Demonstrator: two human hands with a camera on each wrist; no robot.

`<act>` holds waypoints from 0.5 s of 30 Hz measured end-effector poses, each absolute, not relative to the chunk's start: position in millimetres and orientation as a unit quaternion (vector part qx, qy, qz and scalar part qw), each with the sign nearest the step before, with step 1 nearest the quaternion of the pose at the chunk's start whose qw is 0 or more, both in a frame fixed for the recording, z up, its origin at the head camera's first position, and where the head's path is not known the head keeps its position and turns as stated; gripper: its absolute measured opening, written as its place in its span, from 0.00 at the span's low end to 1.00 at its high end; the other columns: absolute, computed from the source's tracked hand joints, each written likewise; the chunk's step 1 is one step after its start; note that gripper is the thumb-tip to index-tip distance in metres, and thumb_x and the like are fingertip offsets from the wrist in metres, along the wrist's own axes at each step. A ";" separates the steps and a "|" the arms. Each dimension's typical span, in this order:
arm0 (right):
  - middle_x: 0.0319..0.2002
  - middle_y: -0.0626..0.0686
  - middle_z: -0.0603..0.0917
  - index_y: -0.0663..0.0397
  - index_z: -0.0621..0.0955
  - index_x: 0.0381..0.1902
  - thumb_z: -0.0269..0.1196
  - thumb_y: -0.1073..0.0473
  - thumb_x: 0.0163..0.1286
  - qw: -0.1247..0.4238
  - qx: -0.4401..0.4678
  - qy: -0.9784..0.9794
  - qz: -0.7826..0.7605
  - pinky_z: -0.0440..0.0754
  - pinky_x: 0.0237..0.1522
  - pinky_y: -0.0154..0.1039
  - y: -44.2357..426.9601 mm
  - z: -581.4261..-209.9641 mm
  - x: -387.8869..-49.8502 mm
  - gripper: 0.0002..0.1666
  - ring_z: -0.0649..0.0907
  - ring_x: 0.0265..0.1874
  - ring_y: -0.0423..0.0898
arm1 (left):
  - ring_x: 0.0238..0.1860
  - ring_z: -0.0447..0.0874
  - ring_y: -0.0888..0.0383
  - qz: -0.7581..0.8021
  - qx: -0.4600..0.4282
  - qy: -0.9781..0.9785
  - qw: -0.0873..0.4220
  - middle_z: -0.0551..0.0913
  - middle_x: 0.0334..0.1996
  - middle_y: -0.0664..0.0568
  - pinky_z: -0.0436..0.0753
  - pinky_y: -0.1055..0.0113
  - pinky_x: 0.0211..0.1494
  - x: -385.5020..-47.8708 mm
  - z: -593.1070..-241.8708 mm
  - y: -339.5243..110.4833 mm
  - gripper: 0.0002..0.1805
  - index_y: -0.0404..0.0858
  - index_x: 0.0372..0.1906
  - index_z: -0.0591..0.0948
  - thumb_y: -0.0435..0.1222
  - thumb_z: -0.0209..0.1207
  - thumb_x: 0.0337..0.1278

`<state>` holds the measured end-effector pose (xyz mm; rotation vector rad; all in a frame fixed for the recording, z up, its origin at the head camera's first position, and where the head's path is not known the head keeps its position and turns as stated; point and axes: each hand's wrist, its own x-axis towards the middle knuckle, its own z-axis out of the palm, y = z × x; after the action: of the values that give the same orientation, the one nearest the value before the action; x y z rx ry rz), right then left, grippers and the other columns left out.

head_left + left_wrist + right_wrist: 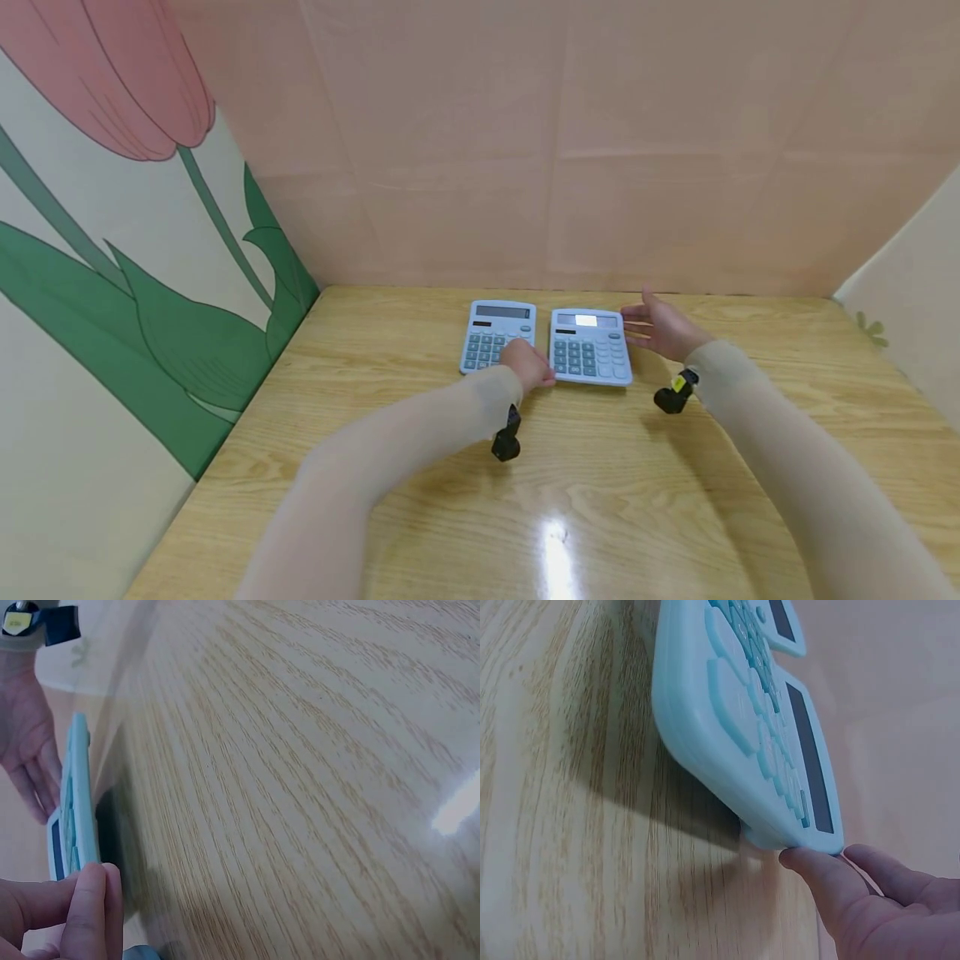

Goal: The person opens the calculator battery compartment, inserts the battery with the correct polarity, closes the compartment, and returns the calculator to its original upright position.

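Note:
Two pale blue calculators rest side by side near the back of the table. My left hand (527,365) pinches the near left corner of the right calculator (588,371) between thumb and fingers, as the left wrist view shows closely. It also covers the lower right part of the left calculator (483,342). At the right calculator's far right corner, my right hand (663,327) has its fingers extended, with fingertips (806,862) touching the edge. In the right wrist view a gap with a shadow shows beneath the calculator's near end. The right calculator's screen catches a bright reflection.
The wood-grain table (600,492) meets a pink backdrop (570,167) just behind the calculators. A panel with a painted tulip (142,75) borders the left side, and a pale panel (911,300) stands at the right.

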<state>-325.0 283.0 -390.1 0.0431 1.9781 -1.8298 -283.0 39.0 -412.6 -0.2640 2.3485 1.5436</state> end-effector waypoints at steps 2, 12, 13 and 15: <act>0.76 0.65 0.41 0.69 0.41 0.74 0.26 0.30 0.72 0.221 0.019 0.713 -0.665 0.50 0.76 0.53 282.6 -391.1 -325.6 0.52 0.47 0.76 0.61 | 0.26 0.87 0.56 0.536 -0.089 0.825 0.156 0.81 0.26 0.46 0.88 0.69 0.34 -282.4 -413.2 39.6 0.07 0.30 0.30 0.83 0.20 0.67 0.45; 0.77 0.63 0.39 0.68 0.40 0.75 0.25 0.30 0.72 0.219 0.033 0.701 -0.677 0.50 0.77 0.51 283.3 -394.3 -327.0 0.52 0.45 0.76 0.59 | 0.28 0.85 0.55 0.552 -0.097 0.813 0.158 0.80 0.29 0.46 0.88 0.68 0.34 -280.4 -413.9 42.8 0.08 0.30 0.31 0.82 0.19 0.66 0.46; 0.77 0.63 0.39 0.68 0.40 0.75 0.25 0.29 0.72 0.218 0.034 0.701 -0.678 0.50 0.77 0.51 283.6 -394.6 -327.3 0.52 0.45 0.76 0.59 | 0.28 0.85 0.56 0.552 -0.097 0.813 0.159 0.80 0.29 0.46 0.88 0.69 0.34 -280.3 -414.0 43.0 0.08 0.30 0.31 0.82 0.19 0.66 0.46; 0.77 0.63 0.39 0.67 0.39 0.75 0.25 0.29 0.72 0.219 0.035 0.700 -0.679 0.50 0.77 0.52 284.1 -395.0 -327.7 0.52 0.45 0.76 0.59 | 0.28 0.85 0.56 0.549 -0.098 0.814 0.161 0.80 0.29 0.46 0.87 0.70 0.33 -279.9 -414.1 43.2 0.08 0.30 0.32 0.82 0.20 0.67 0.46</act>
<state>-327.7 284.1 -395.0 0.0960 1.9362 -1.8799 -279.9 43.2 -414.1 -0.2800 2.3252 1.5693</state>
